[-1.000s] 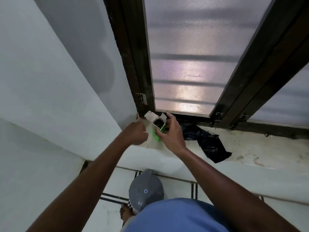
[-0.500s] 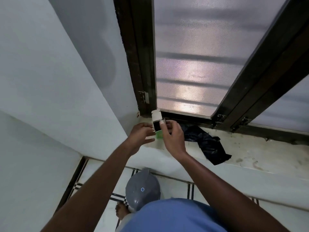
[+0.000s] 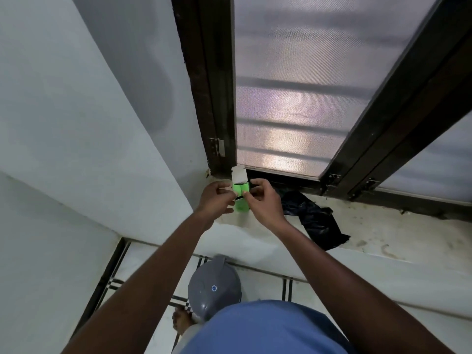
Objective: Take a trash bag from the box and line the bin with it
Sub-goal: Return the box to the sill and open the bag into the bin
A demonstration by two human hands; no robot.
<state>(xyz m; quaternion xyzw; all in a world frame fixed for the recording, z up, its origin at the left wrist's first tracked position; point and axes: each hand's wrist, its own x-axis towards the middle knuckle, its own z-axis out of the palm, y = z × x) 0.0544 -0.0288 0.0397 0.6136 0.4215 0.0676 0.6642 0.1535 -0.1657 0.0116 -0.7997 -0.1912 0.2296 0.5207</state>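
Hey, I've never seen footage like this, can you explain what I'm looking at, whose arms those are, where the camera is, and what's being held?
There is no machine here: the camera sits on a person's head and looks forward and down, so the two bare arms are the wearer's own. The left hand and the right hand together hold a small green box with its white top flap up, over a pale window ledge. On the ledge to the right lies a crumpled black trash bag. Behind it are frosted window panes in a dark frame. Down on the tiled floor stands a grey bin with its lid closed, beside the person's bare foot. The blue at the bottom is the person's shirt.
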